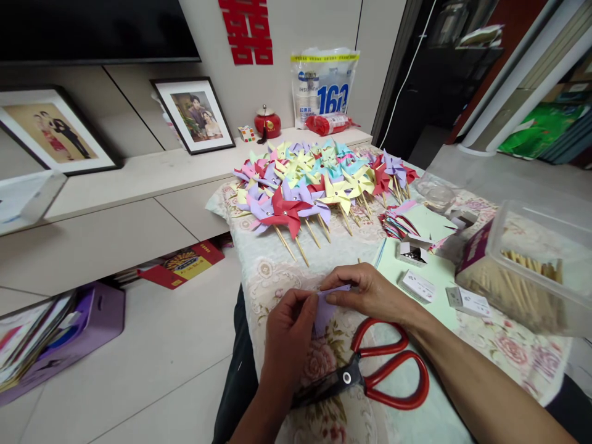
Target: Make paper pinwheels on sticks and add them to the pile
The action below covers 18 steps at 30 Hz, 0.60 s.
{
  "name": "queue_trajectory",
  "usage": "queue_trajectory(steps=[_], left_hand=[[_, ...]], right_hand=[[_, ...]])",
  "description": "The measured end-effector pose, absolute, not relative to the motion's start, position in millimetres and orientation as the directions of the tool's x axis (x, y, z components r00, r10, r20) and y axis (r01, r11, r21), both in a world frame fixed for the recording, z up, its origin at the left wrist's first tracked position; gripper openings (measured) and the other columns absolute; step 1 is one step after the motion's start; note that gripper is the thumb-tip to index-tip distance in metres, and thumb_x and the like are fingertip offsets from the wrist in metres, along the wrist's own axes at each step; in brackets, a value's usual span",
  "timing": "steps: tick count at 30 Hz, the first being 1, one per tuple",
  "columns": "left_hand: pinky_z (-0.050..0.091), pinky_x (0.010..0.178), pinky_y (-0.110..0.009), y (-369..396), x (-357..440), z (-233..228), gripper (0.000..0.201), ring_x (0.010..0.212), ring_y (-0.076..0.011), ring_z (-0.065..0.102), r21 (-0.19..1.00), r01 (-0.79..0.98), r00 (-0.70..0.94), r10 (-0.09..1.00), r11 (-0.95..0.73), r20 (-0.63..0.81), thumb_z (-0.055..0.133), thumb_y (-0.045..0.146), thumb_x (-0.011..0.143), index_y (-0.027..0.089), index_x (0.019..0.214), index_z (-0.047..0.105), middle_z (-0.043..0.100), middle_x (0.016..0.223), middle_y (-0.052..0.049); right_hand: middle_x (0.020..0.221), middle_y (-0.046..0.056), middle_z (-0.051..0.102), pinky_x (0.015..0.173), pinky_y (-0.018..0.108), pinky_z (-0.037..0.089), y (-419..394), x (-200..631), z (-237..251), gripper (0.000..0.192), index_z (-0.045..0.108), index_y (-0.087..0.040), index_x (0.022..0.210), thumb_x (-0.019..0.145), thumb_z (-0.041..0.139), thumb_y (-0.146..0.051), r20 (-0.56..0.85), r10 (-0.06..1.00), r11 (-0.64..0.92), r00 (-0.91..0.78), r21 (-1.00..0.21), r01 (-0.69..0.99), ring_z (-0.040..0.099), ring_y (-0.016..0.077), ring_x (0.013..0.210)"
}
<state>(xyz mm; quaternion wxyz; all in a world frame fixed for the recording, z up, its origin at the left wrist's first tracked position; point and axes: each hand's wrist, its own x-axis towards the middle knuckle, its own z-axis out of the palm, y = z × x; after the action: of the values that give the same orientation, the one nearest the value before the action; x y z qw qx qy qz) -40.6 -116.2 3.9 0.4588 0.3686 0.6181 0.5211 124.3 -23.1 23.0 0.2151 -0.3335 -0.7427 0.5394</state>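
A small piece of purple paper [325, 314] is held between my two hands above the near part of the table. My left hand [291, 324] pinches its left edge between thumb and forefinger. My right hand [358, 290] grips the upper right edge, thumb below and fingers over the top. Part of the paper is hidden by my fingers. Just below lie scissors [393, 376] with red handles, their dark blades partly behind my left wrist. Beyond my hands, many paper pinwheels [284, 213] in red, purple, yellow and blue lie heaped with their wooden sticks toward me.
At right, a clear plastic box [518, 277] holds wooden sticks. Small white boxes [416, 285] sit on pale green paper sheets [444, 311], near a stack of coloured paper [400, 222]. A low cabinet [185, 169] with framed photos [197, 117] runs along the wall.
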Motion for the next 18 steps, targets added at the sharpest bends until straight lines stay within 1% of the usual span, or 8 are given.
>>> queue_trajectory(steps=[2, 6, 8, 11, 13, 15, 18], left_hand=[[0.04, 0.057, -0.024, -115.4, -39.0, 4.0, 0.022, 0.061, -0.0128, 0.048, 0.983, -0.005, -0.317, 0.932, 0.181, -0.173, 0.068, 0.039, 0.082, 0.018, 0.073, 0.068, 0.06, 0.064, 0.002], [0.038, 0.056, -0.024, -114.4, -36.0, 4.8, 0.024, 0.06, -0.013, 0.047, 0.983, 0.003, -0.29, 0.941, 0.183, -0.174, 0.066, 0.04, 0.082, 0.018, 0.072, 0.067, 0.059, 0.063, 0.002], [0.038, 0.057, -0.024, -114.5, -35.4, 5.4, 0.024, 0.061, -0.013, 0.047, 0.981, 0.006, -0.259, 0.948, 0.193, -0.184, 0.065, 0.04, 0.083, 0.018, 0.075, 0.067, 0.06, 0.065, 0.002], [0.038, 0.057, -0.025, -115.6, -35.2, 5.5, 0.022, 0.061, -0.0132, 0.047, 0.975, 0.006, -0.213, 0.953, 0.223, -0.217, 0.066, 0.039, 0.082, 0.018, 0.077, 0.067, 0.06, 0.065, 0.002], [0.037, 0.056, -0.025, -116.4, -35.3, 4.9, 0.023, 0.059, -0.0134, 0.046, 0.969, 0.021, -0.205, 0.949, 0.247, -0.238, 0.067, 0.04, 0.081, 0.018, 0.073, 0.065, 0.057, 0.062, 0.002], [0.036, 0.055, -0.025, -116.9, -35.6, 4.4, 0.026, 0.058, -0.0135, 0.045, 0.966, 0.05, -0.215, 0.947, 0.254, -0.238, 0.065, 0.041, 0.081, 0.018, 0.069, 0.063, 0.055, 0.06, 0.003], [0.035, 0.055, -0.026, -116.9, -36.5, 4.9, 0.027, 0.057, -0.0136, 0.044, 0.966, 0.105, -0.228, 0.951, 0.237, -0.209, 0.063, 0.041, 0.082, 0.019, 0.066, 0.06, 0.053, 0.058, 0.003]], right_hand=[[0.09, 0.002, 0.076, 0.078, 0.029, 0.051, -23.5, 124.0, 23.8, 0.014, 0.075, -0.02, 0.093, 0.085, 0.073, -0.032, -0.027, 0.711, 0.217, -0.703, -0.942, 0.256, 0.069, 0.0188, 0.086], [0.082, 0.001, 0.073, 0.073, 0.028, 0.048, -24.1, 124.0, 24.2, 0.014, 0.074, -0.018, 0.085, 0.086, 0.071, -0.032, -0.049, 0.714, 0.214, -0.698, -0.934, 0.285, 0.065, 0.0172, 0.078], [0.077, 0.001, 0.071, 0.07, 0.027, 0.046, -23.7, 124.3, 24.4, 0.015, 0.073, -0.018, 0.082, 0.086, 0.07, -0.032, -0.07, 0.733, 0.188, -0.676, -0.935, 0.301, 0.061, 0.0161, 0.075], [0.067, -0.002, 0.063, 0.062, 0.025, 0.039, -22.7, 125.2, 25.3, 0.017, 0.07, -0.018, 0.077, 0.085, 0.07, -0.033, -0.106, 0.769, 0.119, -0.63, -0.945, 0.304, 0.053, 0.0131, 0.066], [0.064, -0.003, 0.058, 0.058, 0.025, 0.035, -22.3, 125.7, 25.9, 0.018, 0.069, -0.017, 0.075, 0.084, 0.07, -0.033, -0.12, 0.785, 0.075, -0.608, -0.956, 0.284, 0.048, 0.0117, 0.062], [0.064, -0.004, 0.056, 0.057, 0.025, 0.034, -22.2, 125.9, 26.0, 0.018, 0.068, -0.017, 0.075, 0.083, 0.07, -0.033, -0.126, 0.785, 0.049, -0.607, -0.963, 0.263, 0.047, 0.0111, 0.06], [0.062, -0.004, 0.054, 0.056, 0.024, 0.033, -22.2, 125.4, 25.3, 0.021, 0.068, -0.016, 0.075, 0.084, 0.071, -0.036, -0.121, 0.771, 0.062, -0.625, -0.963, 0.263, 0.045, 0.0107, 0.06]])
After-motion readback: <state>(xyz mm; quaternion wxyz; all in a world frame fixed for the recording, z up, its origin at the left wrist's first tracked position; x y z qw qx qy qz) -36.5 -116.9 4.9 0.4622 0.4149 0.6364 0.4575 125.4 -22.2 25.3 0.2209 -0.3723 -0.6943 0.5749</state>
